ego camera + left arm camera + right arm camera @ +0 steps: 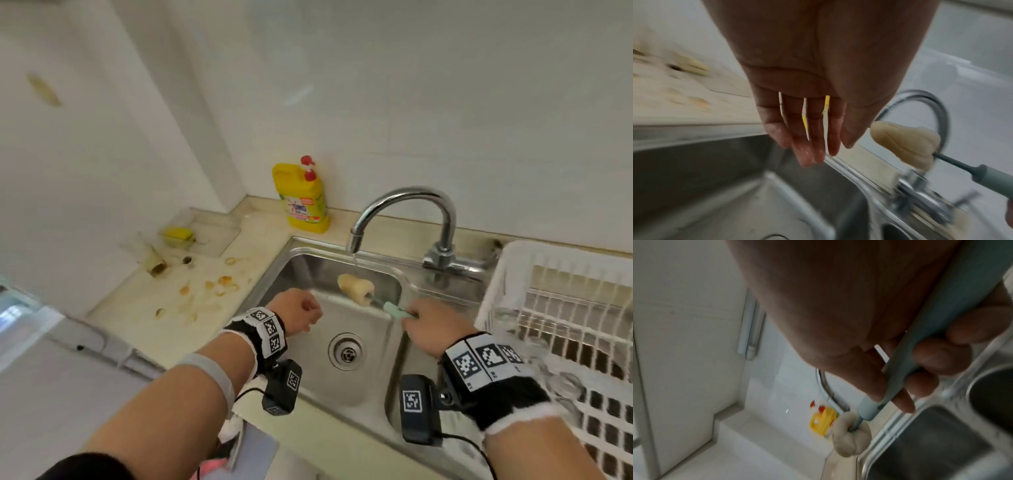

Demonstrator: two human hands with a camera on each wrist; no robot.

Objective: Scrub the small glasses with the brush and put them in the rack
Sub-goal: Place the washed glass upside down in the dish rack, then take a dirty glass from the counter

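My right hand (428,325) grips the mint-green handle of the brush (397,310) over the sink (363,387). The brush's cream sponge head (356,286) sits just under the faucet spout (354,240), where a thin stream of water runs. The right wrist view shows my fingers (925,366) curled round the handle (920,345). My left hand (301,308) hovers over the sink's left side holding nothing, its wet fingers (812,146) straight. A dirty small glass (152,262) lies tipped on the left counter. Clear glasses (507,318) rest in the white rack (548,267) on the right.
A yellow detergent bottle (305,202) with a red pump stands at the back wall behind the sink. A clear dish with a yellow sponge (178,234) sits in the counter's corner. Brown stains (219,286) dot the counter. The faucet (442,240) arches over the basin.
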